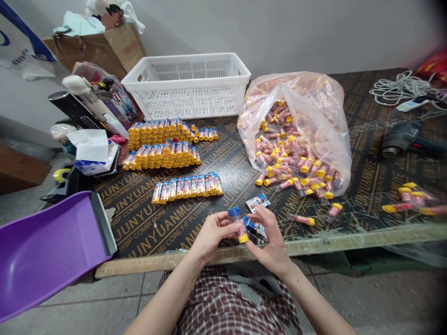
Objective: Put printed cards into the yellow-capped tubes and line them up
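Note:
Just above the table's front edge, my left hand (213,232) pinches a small clear tube (240,226) with a yellow cap and a blue band at its upper end. The cap points down towards me. Beside it, my right hand (270,239) has thumb and fingers apart, the thumb close to the yellow cap; I cannot tell whether it touches. Blue-and-white printed labels (257,202) lie just beyond my right hand, with more partly hidden under its fingers. A short row of labelled tubes (188,187) lies side by side past my left hand.
Stacked labelled tubes (164,156) sit behind the row. A plastic bag (324,111) spills unlabelled tubes (296,160) on the right. Around these are a white basket (192,95), a heat gun (401,138), a white cable (394,88), and a purple dustpan (52,251) at left.

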Available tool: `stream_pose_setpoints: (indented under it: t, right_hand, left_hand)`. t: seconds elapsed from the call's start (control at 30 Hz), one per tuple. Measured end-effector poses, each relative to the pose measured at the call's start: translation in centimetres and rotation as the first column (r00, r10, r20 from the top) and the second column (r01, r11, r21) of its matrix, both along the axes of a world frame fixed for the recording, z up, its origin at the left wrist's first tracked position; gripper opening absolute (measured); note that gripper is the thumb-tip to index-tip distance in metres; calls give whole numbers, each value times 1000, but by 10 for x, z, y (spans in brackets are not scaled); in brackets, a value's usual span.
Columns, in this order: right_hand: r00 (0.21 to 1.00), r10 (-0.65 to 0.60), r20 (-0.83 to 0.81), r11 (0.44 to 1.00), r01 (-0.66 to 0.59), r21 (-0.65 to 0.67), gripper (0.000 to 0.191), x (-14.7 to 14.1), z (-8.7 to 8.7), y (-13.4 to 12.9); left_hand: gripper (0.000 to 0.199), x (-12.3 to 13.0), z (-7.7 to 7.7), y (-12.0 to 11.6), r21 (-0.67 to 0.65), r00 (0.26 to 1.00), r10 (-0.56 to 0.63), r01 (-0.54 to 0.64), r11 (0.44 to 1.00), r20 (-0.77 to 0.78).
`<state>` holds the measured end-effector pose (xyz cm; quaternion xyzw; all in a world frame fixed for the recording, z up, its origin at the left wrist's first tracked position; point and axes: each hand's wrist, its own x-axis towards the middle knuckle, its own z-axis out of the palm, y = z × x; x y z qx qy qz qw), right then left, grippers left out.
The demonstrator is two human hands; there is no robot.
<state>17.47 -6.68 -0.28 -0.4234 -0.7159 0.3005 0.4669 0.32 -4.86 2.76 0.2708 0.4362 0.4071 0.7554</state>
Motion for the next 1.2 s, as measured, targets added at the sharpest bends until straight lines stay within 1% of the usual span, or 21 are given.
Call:
stream_pose_setpoints:
  t: [0.07,0.23,0.33,0.47,0.63,0.87,1.2]
  right_hand:
    - [999,52,-10,998,-53,-30,77,1,2,2]
    - [974,228,11,971,-226,-76,84,4,8,5]
    - [958,285,10,952,-282,-119,85,5,10,6]
    - [961,277,-19,952,-277,-128,84,4,10,6]
    - [961,274,-42,954,-277,-115,84,3,12,5]
    - [960,272,-63,956,-277,-95,85,1,15,6]
    - [959,271,-88,956,-278,-90,85,-1,14,5]
  left_hand:
    - [34,3,0,-3,-23,1000,-16,16,1000,-1]
    - [33,10,1,-8,-55,999,-40,40,998,2]
    - [35,12,1,-10,-65,999,-47,47,997,7]
    - [37,12,3,-12,-76,999,-46,47,996,19]
    - [34,12,5,-13,-68,999,-39,41,997,22]
    - [34,13,7,-13,-68,999,-30,31,997,13]
    - [34,12,9,-14,-70,1000,-14,15,997,13]
